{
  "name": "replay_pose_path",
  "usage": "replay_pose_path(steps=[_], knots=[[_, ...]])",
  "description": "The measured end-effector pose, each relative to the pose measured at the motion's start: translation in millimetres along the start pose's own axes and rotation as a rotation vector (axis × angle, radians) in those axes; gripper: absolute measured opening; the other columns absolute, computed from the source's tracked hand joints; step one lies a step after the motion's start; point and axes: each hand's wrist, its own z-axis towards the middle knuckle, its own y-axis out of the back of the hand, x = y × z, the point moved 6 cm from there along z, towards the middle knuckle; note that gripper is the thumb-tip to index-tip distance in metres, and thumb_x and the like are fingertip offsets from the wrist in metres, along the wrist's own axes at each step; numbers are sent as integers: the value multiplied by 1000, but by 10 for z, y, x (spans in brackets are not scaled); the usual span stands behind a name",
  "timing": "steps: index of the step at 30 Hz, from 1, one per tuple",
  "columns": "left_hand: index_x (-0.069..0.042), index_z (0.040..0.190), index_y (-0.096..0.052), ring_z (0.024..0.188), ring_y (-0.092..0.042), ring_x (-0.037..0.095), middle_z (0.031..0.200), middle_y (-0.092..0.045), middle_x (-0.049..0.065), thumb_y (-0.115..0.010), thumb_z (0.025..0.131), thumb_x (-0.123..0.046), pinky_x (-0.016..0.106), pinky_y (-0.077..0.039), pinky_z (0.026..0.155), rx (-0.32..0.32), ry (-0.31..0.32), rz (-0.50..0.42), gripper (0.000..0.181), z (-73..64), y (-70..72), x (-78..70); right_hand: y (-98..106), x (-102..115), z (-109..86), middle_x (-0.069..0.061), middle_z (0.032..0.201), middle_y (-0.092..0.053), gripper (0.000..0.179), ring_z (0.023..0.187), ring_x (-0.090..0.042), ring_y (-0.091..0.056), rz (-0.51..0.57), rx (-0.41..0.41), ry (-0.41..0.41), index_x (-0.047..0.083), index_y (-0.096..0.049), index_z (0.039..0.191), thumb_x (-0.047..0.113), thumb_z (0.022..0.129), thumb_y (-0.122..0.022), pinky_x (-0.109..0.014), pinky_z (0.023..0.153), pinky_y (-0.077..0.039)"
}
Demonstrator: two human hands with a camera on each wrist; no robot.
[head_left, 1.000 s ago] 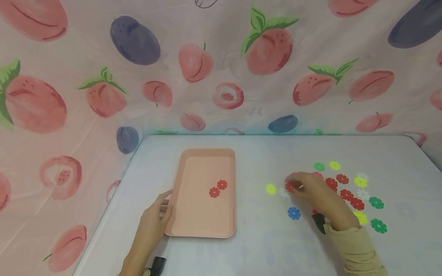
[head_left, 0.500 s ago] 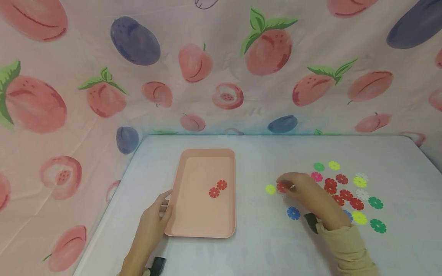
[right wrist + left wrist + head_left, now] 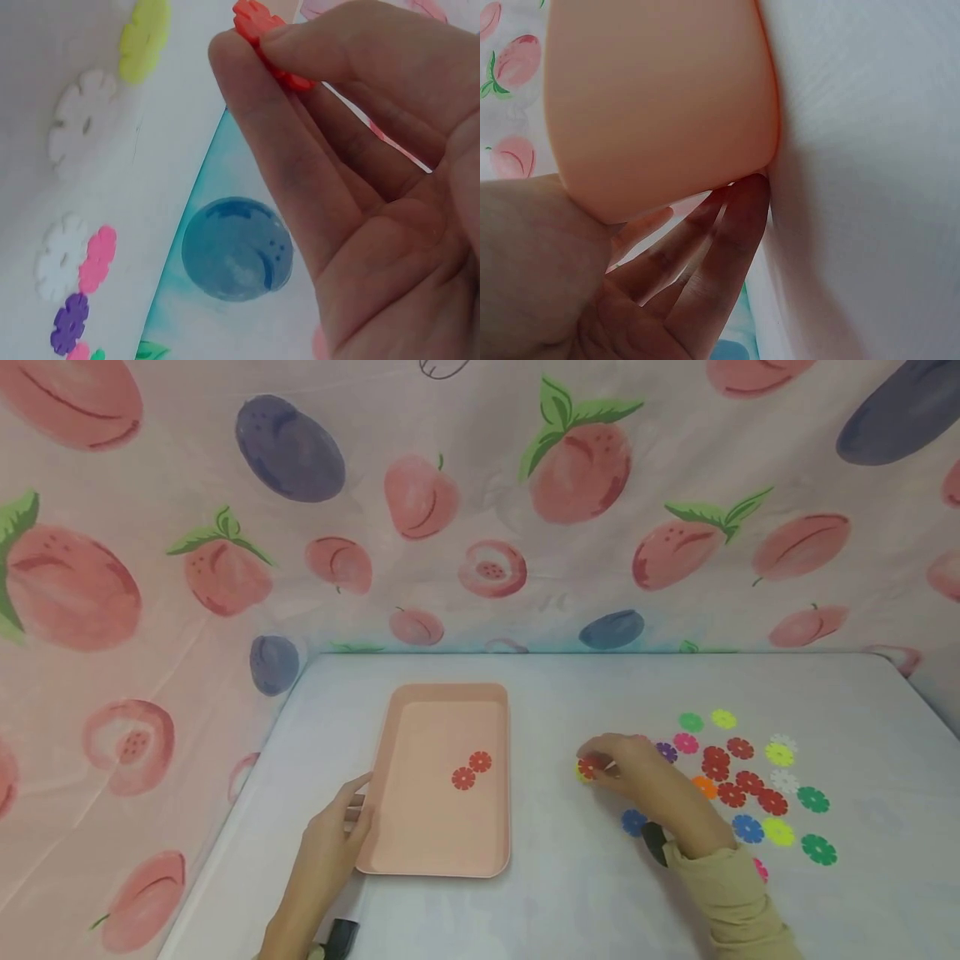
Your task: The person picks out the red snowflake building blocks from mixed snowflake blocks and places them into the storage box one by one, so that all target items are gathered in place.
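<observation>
My right hand [image 3: 637, 772] pinches a red snowflake disc [image 3: 259, 22], a notched plastic piece, between thumb and fingers. It is raised over the table and overlaps a yellow disc [image 3: 145, 41] in the head view. My left hand [image 3: 333, 831] rests against the left side of a shallow peach tray [image 3: 435, 852]. In the left wrist view its fingers [image 3: 731, 247] reach out to the tray's outer wall with their tips low beside the table. Two red snowflake discs, a lower one [image 3: 463, 778] and an upper one [image 3: 481, 762], lie inside the tray.
Several loose snowflake discs in many colours spread over the right of the white table [image 3: 555, 893], among them a green disc [image 3: 819, 850], an orange disc [image 3: 705, 787] and a blue disc [image 3: 747, 828]. A fruit-print cloth [image 3: 465, 460] hangs behind and at the left.
My right hand has moved left with the red snowflake disc, uncovering purple, orange and pink discs behind it and coming over the yellow one. My left hand stays at the tray.
</observation>
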Motion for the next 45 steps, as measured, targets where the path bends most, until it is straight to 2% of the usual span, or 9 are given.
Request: replay_pose_path(steps=[10, 18, 25, 34, 39, 45], knots=[[-13, 145, -47, 98, -70, 34, 118, -68, 19, -59, 100, -13, 43, -61, 79, 21, 23, -5, 47, 5, -1, 3, -82, 78, 54, -2, 103, -73, 27, 97, -22, -68, -1, 4, -7, 7, -72, 110, 8, 84, -79, -41, 89, -59], [-14, 145, -47, 99, -70, 33, 118, -68, 18, -59, 100, -14, 43, -60, 80, 23, 29, -7, 46, 10, -11, 8, -130, 171, 83, -1, 101, -73, 26, 96, -20, -68, -1, 14, 23, 7, -73, 109, 7, 83, -79, -41, 89, -59], [-13, 146, -46, 100, -70, 34, 119, -67, 18, -58, 100, -12, 43, -61, 80, 29, 16, -8, 47, 0, -2, -6, -177, 234, 122, -1, 102, -73, 28, 96, -19, -67, 11, 21, 10, 8, -73, 111, 9, 84, -79, -40, 90, -58], [-13, 146, -46, 101, -69, 34, 119, -67, 19, -58, 100, -11, 42, -61, 80, 31, 19, -18, 48, -11, 3, 4, -244, 384, 156, -3, 103, -73, 28, 94, -18, -67, -6, 29, 81, 6, -73, 110, 6, 83, -79, -38, 88, -59], [-12, 146, -46, 100, -70, 35, 119, -67, 19, -58, 100, -11, 43, -61, 79, 27, 13, -11, 48, -9, 1, 4, -263, 471, 172, -1, 100, -73, 27, 91, -15, -66, -27, 31, 89, 7, -73, 110, 7, 84, -79, -35, 87, -59], [-13, 146, -46, 101, -70, 35, 119, -67, 18, -59, 100, -12, 44, -60, 80, 25, 15, -9, 47, -2, -6, 1, -274, 579, 202, 0, 96, -73, 25, 87, -13, -64, -47, 26, 150, 7, -74, 108, 5, 84, -79, -32, 84, -60]])
